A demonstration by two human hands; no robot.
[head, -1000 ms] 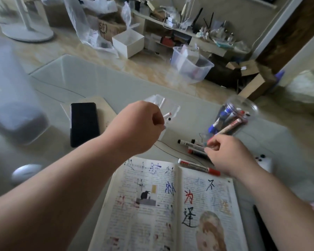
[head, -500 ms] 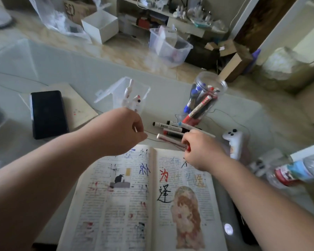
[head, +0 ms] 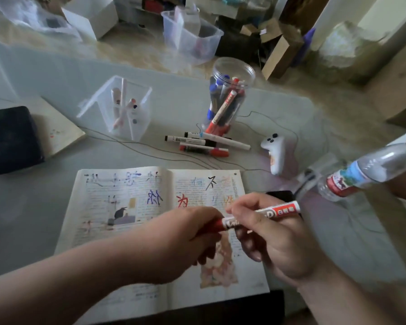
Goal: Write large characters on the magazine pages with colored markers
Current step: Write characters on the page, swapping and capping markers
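Note:
An open magazine (head: 127, 207) lies on the grey table in front of me, with large blue, red and black characters written across both pages. Above its right page both hands hold one red marker (head: 277, 212) level. My right hand (head: 274, 242) grips the white barrel. My left hand (head: 185, 238) pinches the red cap end. Part of the right page is hidden under my hands.
Several loose markers (head: 197, 144) lie behind the magazine. A clear jar (head: 227, 99) full of markers and a clear box (head: 124, 111) of pens stand further back. A black phone (head: 10, 139) sits at left; a white controller (head: 275, 151) and a water bottle (head: 366, 170) at right.
My right hand has picked up a red marker from the loose pile and brought it over the magazine. My left hand came down from near the clear box and took hold of the cap end.

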